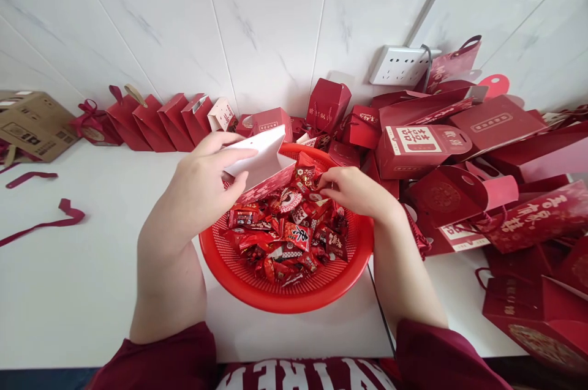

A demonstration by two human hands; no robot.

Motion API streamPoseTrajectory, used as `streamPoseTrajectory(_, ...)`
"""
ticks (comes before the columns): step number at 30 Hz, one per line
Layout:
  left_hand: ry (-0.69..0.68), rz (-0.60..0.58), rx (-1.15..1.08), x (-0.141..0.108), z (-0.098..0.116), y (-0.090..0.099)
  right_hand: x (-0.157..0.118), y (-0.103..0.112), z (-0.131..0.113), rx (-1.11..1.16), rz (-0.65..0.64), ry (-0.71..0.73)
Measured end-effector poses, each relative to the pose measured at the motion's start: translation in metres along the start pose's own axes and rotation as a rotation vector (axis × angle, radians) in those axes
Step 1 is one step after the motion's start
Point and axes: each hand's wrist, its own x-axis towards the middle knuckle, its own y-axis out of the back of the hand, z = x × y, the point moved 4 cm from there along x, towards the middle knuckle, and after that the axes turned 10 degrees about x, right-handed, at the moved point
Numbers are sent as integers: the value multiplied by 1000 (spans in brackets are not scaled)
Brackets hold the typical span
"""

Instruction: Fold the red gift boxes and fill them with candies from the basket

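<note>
A round red plastic basket [285, 302] stands on the white table in front of me, with many red-wrapped candies [296, 236] in it. Over the basket's back left part, my left hand [206, 179] holds an open red paper box [271, 185] tilted, its white inside showing. The fingers are wrapped round its upper edge. My right hand [353, 191] reaches into the right side of the basket, its bent fingertips pressed together among the candies. What those fingertips hold, if anything, is too small to make out.
A row of red boxes [154, 123] lines the wall at the left, beside a brown carton [37, 127]. Many red gift boxes [408, 160] are piled at the right. A power strip [399, 65] is on the wall. Red ribbons [68, 213] lie at the left.
</note>
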Motion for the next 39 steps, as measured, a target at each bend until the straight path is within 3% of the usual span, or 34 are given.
streamPoseTrajectory(2, 24, 120, -78, -2, 4, 8, -10, 17, -5, 76, 177, 79)
streamPoseTrajectory(5, 11, 136, -137, -5, 11, 14, -32, 41, -13, 230, 498, 180)
streamPoseTrajectory(9, -75, -34, -154, -2, 17, 6, -61, 58, -28, 520, 1010, 369)
streamPoseTrajectory(12, -141, -211, -192, 2, 20, -8, -69, 54, -44, 605, 1182, 492)
streamPoseTrajectory(15, -192, -341, -236, 4, 25, -17, -65, 44, -58, 601, 1117, 588)
streamPoseTrajectory(18, -209, -370, -267, 4, 29, -17, -60, 36, -68, 545, 973, 642)
streamPoseTrajectory(21, -215, -366, -309, 4, 33, -15, -54, 28, -74, 397, 769, 663)
streamPoseTrajectory(26, -208, -375, -316, 6, 32, -15, -40, 14, -72, 172, 413, 560)
streamPoseTrajectory(28, -228, -347, -294, 6, 30, -15, -38, 12, -72, 165, 344, 581)
streamPoseTrajectory(31, -209, -252, -223, 6, 21, -12, -40, 17, -72, 212, 352, 569)
streamPoseTrajectory(36, 17, -95, -77, 5, 0, -2, -39, 25, -58, 252, 368, 418)
streamPoseTrajectory(39, 116, -38, -59, 4, -9, 3, -24, 13, -42, 226, 216, 265)
